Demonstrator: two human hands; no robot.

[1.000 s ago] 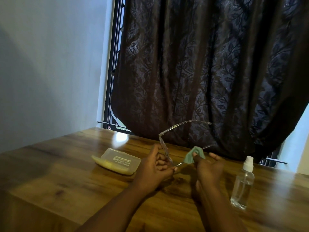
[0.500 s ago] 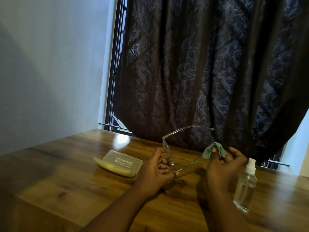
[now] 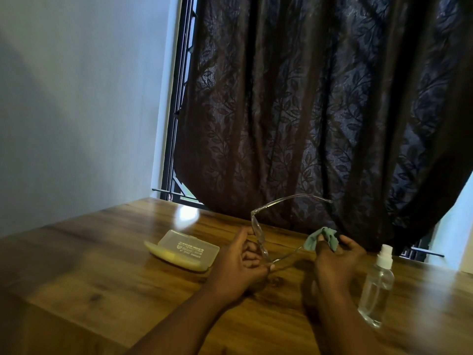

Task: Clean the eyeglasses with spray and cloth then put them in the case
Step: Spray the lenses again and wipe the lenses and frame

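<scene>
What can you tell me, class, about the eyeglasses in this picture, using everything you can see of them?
The eyeglasses have a thin, clear frame that looks like plastic, and both temples are unfolded. They are held above the wooden table, lenses edge-on to the camera. The left hand holds the front in its grip; the right hand pinches a green cloth around the lower temple.

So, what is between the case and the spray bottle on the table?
In the head view, both hands: the left hand holding the glasses, the right hand holding the cloth.
</scene>
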